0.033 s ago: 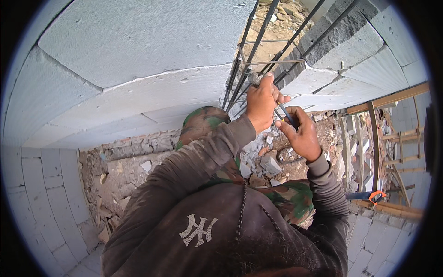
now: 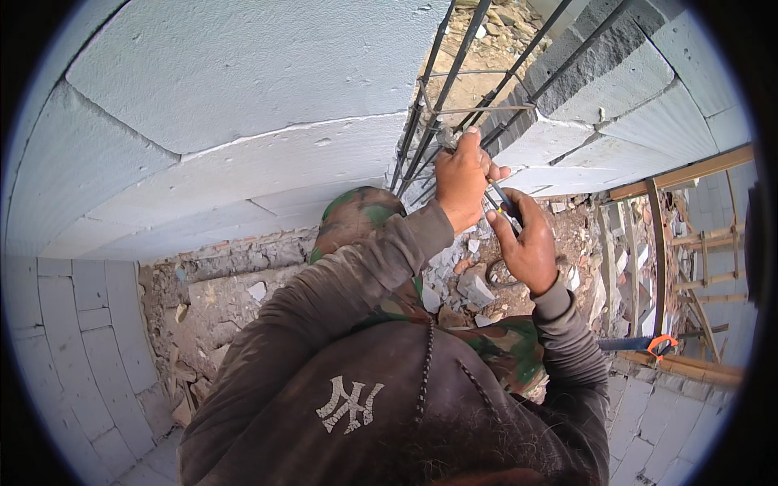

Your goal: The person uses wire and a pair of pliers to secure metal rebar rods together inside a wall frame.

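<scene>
A cage of dark steel rebar [image 2: 454, 81] with thin wire stirrups [image 2: 478, 108] rises in the gap between two grey block walls. My left hand [image 2: 460, 180] is closed around the bars at the cage's lower part. Just to its right and lower, my right hand [image 2: 528, 247] grips a slim dark metal tool [image 2: 501, 201], its tip pointing up at the bars beside my left fingers. Both dark sleeves come up from the lower edge.
Large grey block wall [image 2: 243, 105] on the left, another block wall [image 2: 624, 89] on the right. Broken rubble [image 2: 474, 285] covers the ground below my hands. My camouflage-clad knee [image 2: 356, 212] is bent at the wall. A wooden frame [image 2: 660, 243] and an orange-handled item [image 2: 660, 344] are at right.
</scene>
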Motion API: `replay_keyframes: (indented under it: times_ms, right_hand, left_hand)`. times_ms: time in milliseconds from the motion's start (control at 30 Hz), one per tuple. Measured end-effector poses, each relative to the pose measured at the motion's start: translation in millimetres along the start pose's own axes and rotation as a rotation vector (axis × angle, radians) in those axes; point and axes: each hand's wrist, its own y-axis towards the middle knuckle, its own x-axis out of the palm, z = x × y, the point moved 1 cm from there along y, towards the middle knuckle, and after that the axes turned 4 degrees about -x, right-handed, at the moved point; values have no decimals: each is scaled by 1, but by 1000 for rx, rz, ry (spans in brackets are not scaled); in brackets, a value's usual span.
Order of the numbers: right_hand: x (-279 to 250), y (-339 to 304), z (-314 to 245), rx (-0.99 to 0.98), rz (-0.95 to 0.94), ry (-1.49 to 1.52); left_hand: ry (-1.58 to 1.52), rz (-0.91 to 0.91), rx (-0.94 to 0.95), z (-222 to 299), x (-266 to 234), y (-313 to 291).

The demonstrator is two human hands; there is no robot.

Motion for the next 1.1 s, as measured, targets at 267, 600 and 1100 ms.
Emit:
replay_keyframes:
  times_ms: [267,600,1100]
  right_hand:
    - [33,4,11,-65,167,-324]
    - [21,20,41,442,-285,321]
    - [35,4,40,459,-476,1295]
  left_hand:
    - [54,146,105,-3,10,0]
    - [285,-56,116,12,-16,-8]
    - [483,67,176,7,-9,-26]
